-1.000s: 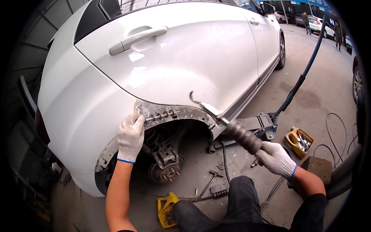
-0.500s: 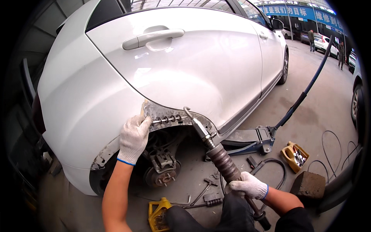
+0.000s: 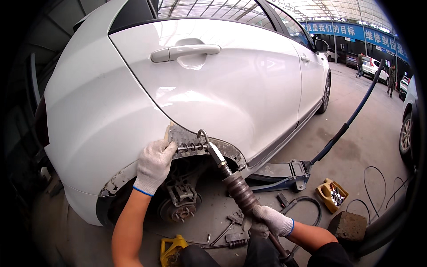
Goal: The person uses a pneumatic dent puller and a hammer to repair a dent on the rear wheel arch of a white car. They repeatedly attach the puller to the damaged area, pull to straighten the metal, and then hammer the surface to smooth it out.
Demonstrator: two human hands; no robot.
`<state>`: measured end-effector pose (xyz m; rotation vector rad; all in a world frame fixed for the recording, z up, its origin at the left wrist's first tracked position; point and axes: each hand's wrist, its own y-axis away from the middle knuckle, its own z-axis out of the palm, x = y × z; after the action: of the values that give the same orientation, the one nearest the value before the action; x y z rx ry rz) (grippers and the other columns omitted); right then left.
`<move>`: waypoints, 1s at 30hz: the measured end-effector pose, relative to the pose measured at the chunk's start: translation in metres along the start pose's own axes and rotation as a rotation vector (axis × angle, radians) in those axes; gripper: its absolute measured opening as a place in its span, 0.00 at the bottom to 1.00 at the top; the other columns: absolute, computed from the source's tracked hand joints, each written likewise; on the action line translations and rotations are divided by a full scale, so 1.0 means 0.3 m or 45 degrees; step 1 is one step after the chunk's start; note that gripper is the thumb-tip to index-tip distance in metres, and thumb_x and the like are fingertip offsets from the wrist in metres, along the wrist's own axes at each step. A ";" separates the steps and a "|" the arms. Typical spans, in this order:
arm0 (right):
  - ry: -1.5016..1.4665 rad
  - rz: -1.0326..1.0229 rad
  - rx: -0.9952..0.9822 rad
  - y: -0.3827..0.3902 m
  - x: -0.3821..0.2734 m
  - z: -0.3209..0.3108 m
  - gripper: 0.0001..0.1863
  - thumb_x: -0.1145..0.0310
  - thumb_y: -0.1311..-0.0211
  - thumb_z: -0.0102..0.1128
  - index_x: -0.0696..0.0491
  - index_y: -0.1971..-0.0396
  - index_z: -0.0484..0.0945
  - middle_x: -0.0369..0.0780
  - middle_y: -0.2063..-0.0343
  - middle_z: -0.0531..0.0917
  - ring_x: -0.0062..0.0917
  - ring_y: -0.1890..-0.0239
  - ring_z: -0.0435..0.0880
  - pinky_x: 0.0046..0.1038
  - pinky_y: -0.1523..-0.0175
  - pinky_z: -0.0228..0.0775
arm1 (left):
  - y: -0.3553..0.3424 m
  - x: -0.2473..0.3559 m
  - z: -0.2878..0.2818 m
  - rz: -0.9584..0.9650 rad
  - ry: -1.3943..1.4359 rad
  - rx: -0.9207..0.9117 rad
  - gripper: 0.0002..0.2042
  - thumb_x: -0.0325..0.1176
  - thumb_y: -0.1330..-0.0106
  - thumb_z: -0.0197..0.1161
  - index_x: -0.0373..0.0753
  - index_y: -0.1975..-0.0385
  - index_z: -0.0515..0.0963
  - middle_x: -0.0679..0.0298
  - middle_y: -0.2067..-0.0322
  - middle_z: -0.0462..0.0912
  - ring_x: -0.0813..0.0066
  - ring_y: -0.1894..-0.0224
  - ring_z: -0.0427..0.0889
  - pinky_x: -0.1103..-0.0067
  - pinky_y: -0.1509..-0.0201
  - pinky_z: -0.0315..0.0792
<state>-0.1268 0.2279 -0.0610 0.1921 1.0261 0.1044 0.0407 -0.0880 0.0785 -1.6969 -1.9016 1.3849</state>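
My left hand point(image 3: 155, 161), in a white knit glove, pinches the left end of a thin metal rod point(image 3: 182, 147) that runs through a row of rings point(image 3: 192, 147). The rings stand on the bare, sanded metal of the wheel arch point(image 3: 178, 134) of a white car point(image 3: 235, 93). In my gloved right hand point(image 3: 275, 220) is the lower part of a slide hammer point(image 3: 242, 192) with a ribbed dark weight. Its hooked tip point(image 3: 202, 133) is at the right end of the row; whether it touches a ring I cannot tell.
A brake disc point(image 3: 178, 209) is exposed in the wheel well. Beside the car stands a floor jack point(image 3: 289, 173) with a long handle. Yellow containers point(image 3: 332, 196) point(image 3: 172, 250), a block point(image 3: 349, 226), hand tools point(image 3: 224, 232) and a hose point(image 3: 318, 207) lie on the floor.
The slide hammer has moved left, bringing its hook from right of the rings to the row's right end. My left hand still pinches the rod. The whole view has shifted slightly.
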 end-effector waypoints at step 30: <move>-0.063 0.118 -0.030 -0.033 0.027 -0.002 0.37 0.38 0.25 0.43 0.61 0.70 0.81 0.35 0.92 0.70 0.19 0.93 0.67 0.23 0.86 0.58 | -0.020 0.001 0.014 0.001 0.134 0.028 0.16 0.19 0.50 0.66 0.38 0.60 0.82 0.59 0.70 0.78 0.56 0.67 0.79 0.65 0.65 0.75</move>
<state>-0.1232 0.2197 -0.0702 0.2203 0.9661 0.1950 0.0338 -0.0889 0.0806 -1.7247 -1.8227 1.2853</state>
